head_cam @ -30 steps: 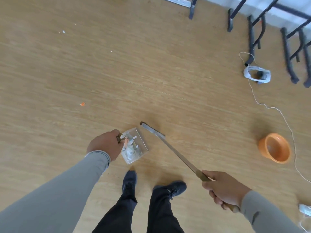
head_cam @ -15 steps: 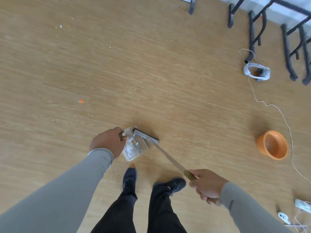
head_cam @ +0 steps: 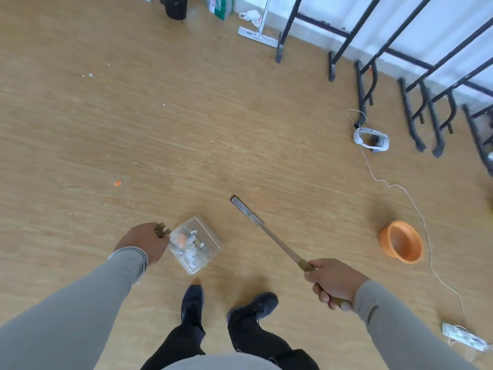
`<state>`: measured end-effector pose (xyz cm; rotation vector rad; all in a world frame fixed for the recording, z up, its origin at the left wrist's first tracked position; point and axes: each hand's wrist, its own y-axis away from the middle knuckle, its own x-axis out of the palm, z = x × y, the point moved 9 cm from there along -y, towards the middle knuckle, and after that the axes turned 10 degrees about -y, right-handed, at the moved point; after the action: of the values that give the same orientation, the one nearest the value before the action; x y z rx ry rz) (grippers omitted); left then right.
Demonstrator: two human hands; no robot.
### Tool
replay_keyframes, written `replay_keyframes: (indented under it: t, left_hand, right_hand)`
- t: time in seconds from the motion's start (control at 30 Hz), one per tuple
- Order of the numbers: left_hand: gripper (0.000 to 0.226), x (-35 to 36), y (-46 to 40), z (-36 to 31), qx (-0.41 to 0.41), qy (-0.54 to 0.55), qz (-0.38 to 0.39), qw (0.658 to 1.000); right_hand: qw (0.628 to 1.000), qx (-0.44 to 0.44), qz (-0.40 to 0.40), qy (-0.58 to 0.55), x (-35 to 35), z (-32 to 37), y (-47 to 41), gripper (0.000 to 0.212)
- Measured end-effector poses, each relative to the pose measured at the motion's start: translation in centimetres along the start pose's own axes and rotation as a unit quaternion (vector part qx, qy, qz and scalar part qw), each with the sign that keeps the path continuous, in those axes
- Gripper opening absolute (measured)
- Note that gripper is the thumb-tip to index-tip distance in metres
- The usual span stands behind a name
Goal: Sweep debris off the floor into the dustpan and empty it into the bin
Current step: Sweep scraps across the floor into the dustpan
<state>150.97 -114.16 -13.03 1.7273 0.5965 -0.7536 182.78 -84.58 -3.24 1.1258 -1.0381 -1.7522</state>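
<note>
My left hand (head_cam: 142, 243) grips the dustpan (head_cam: 196, 244), my right hand (head_cam: 333, 283) grips the broom (head_cam: 266, 231), whose head lies just beyond the pan's mouth.

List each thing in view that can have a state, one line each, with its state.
Dustpan: on the floor, holding scraps.
Left hand: grips the dustpan handle.
Broom: head on the floor, clear of the dustpan.
Right hand: grips the broom handle.
Orange bowl: upright, looks empty.
Orange scrap: loose on the floor.
</note>
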Motion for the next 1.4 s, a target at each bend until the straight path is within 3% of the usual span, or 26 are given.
replay_keyframes:
  t: [0.17, 0.33, 0.47, 0.6, 0.83, 1.03, 1.4]
  left_hand:
    - [0.027, -2.0, 2.6, 1.1, -0.020, 0.023, -0.042, 0.999]
    - [0.018, -3.5, 5.2, 1.4, -0.051, 0.040, -0.066, 0.996]
    - [0.013, -5.6, 7.6, 1.1, -0.084, 0.094, -0.096, 0.987]
    - [0.009, -7.1, 10.0, 2.0, -0.121, 0.131, -0.129, 0.975]
    - [0.008, -8.6, 12.8, 5.5, -0.190, 0.175, -0.172, 0.951]
    - [0.014, -8.9, 12.8, 10.4, -0.238, 0.168, -0.169, 0.942]
    - [0.013, -11.7, 6.5, 25.0, -0.271, 0.251, -0.142, 0.919]
  right_hand:
    - [0.998, -0.003, -0.013, -0.068, -2.6, 0.5, -0.5, 0.020]
    - [0.999, -0.016, -0.027, 0.009, -4.7, 1.0, -0.9, 0.019]
    - [0.999, -0.023, -0.017, -0.022, -6.1, 2.0, -3.6, 0.027]
    - [0.999, 0.001, 0.010, -0.040, -6.6, 3.2, -6.0, 0.013]
    - [0.997, 0.059, 0.046, -0.032, -6.1, 4.6, -10.7, 0.017]
    - [0.987, 0.122, 0.091, -0.050, 0.9, 7.5, -11.6, 0.019]
    - [0.987, 0.092, 0.127, 0.038, 20.1, 20.2, -9.2, 0.014]
